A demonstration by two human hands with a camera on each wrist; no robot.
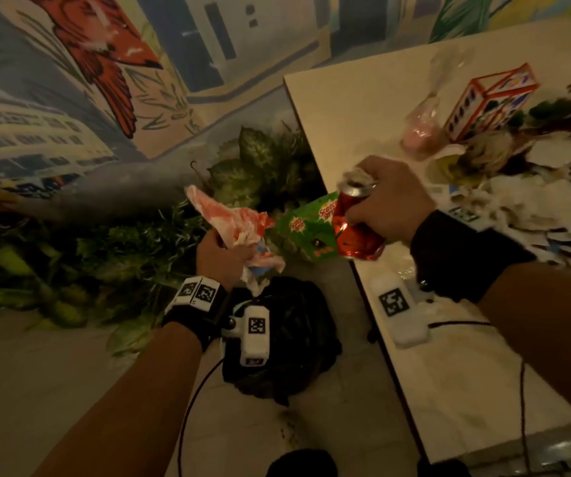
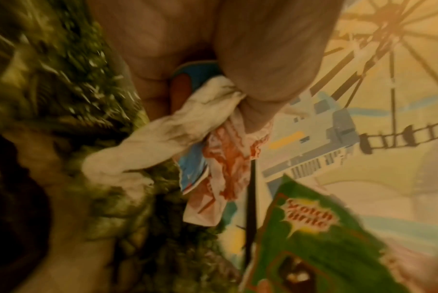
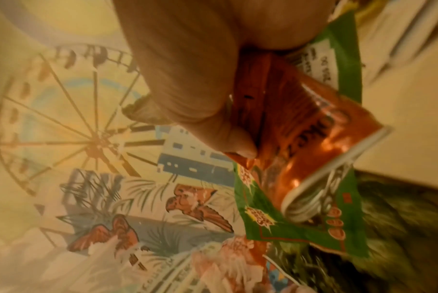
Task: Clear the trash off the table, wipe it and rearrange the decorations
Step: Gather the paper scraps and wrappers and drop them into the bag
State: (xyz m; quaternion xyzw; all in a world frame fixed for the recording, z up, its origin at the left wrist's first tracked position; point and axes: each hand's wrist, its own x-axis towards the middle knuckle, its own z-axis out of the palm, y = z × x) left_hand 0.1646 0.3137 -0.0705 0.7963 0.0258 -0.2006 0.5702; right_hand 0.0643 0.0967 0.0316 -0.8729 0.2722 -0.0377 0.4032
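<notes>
My left hand (image 1: pixel 223 251) grips a bunch of crumpled red-and-white paper trash (image 1: pixel 232 218), seen close in the left wrist view as wrappers and a soiled tissue (image 2: pixel 162 134). It hangs above an open black trash bag (image 1: pixel 287 335) on the floor. My right hand (image 1: pixel 376 197) holds a crushed red soda can (image 1: pixel 354 225) together with a green Scotch-Brite wrapper (image 1: pixel 306 223), just off the table's left edge. The can (image 3: pixel 310 126) and the wrapper (image 3: pixel 283 228) fill the right wrist view.
The white table (image 1: pixel 356 108) on the right carries a heap of torn paper (image 1: pixel 531 197), a pink plastic bag (image 1: pixel 421 125) and a red-framed decorative box (image 1: pixel 490 101). Artificial green plants (image 1: pixel 139 242) line the floor under a painted mural wall.
</notes>
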